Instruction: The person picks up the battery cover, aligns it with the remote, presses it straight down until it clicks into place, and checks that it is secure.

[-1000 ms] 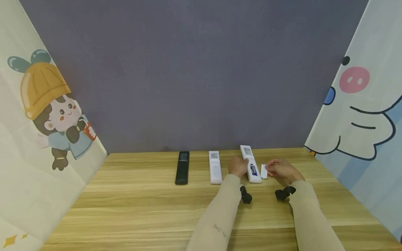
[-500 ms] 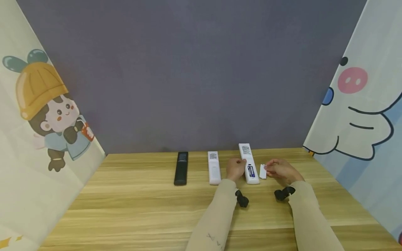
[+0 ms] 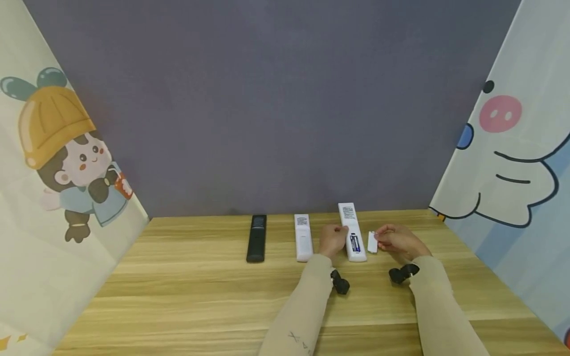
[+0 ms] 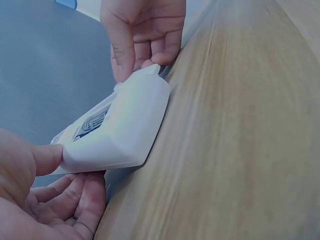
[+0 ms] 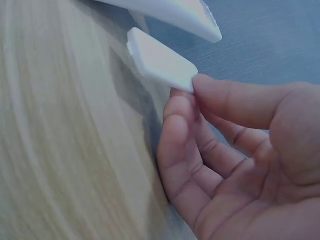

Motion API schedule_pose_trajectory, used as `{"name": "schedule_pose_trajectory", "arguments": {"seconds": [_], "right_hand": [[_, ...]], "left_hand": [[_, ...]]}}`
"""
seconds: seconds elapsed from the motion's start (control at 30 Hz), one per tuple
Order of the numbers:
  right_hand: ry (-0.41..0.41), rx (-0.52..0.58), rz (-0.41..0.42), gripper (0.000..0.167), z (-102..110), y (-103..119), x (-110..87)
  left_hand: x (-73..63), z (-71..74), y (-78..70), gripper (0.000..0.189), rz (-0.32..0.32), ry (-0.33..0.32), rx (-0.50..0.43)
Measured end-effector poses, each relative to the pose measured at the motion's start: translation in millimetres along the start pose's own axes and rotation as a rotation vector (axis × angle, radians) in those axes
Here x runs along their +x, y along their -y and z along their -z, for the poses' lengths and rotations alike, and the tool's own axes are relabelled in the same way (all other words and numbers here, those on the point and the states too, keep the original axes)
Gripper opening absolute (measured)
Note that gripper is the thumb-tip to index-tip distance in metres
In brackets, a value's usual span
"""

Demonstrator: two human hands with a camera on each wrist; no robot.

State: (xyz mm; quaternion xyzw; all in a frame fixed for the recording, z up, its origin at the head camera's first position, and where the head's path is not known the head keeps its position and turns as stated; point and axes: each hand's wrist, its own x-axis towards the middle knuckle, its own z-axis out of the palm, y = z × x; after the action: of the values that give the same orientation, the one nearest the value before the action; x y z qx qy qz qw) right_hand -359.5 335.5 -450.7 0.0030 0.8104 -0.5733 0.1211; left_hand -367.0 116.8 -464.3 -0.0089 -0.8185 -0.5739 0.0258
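Note:
A white remote control [image 3: 349, 213] lies back side up, its battery compartment uncovered and batteries [image 3: 355, 243] showing inside. My left hand [image 3: 333, 240] grips its left edge, with the thumb on top and the fingers at the side in the left wrist view. To the right of the remote, my right hand [image 3: 400, 240] pinches a small white battery cover [image 5: 162, 61] by one edge between thumb and fingers. In the head view a narrow gap parts the cover from the remote.
A second white remote [image 3: 304, 238] and a black remote [image 3: 256, 239] lie back side up to the left on the wooden table [image 3: 187, 291]. A grey panel [image 3: 285, 109] rises behind the table, and printed sheets flank it left and right.
The held remote has shifted slightly left and turned a little straighter, together with my left hand. My right hand keeps its pinch on the cover, nearly in place.

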Motion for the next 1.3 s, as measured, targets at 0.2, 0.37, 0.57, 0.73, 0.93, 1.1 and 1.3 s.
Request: {"name": "schedule_pose_trajectory", "arguments": {"seconds": [0.2,0.37,0.57,0.73,0.93,1.1,1.3], "right_hand": [[0.002,-0.004,0.034,0.027,2.4,3.6,-0.9],[-0.019,-0.096,0.135,0.03,4.2,9.7,-2.1],[-0.029,-0.114,0.198,0.033,4.5,21.4,-3.8],[-0.016,-0.12,0.22,0.036,1.8,28.3,-5.5],[0.008,-0.171,0.245,0.032,-3.4,34.3,-7.5],[0.03,-0.206,0.255,0.029,-6.9,38.6,-8.2],[0.054,-0.235,0.267,0.028,-6.4,40.3,-7.1]], "left_hand": [[0.4,2.1,-0.8,0.028,0.037,0.019,-0.032],[1.2,2.5,-1.1,0.027,0.08,0.019,-0.105],[2.5,1.4,-0.4,0.027,0.083,0.021,-0.122],[1.7,2.4,-1.7,0.028,0.089,0.033,-0.132],[-0.1,5.1,-1.4,0.029,0.074,0.037,-0.117],[-1.1,7.9,-0.4,0.029,0.068,0.051,-0.123],[0.5,7.0,-0.3,0.03,0.076,0.058,-0.149]]}}
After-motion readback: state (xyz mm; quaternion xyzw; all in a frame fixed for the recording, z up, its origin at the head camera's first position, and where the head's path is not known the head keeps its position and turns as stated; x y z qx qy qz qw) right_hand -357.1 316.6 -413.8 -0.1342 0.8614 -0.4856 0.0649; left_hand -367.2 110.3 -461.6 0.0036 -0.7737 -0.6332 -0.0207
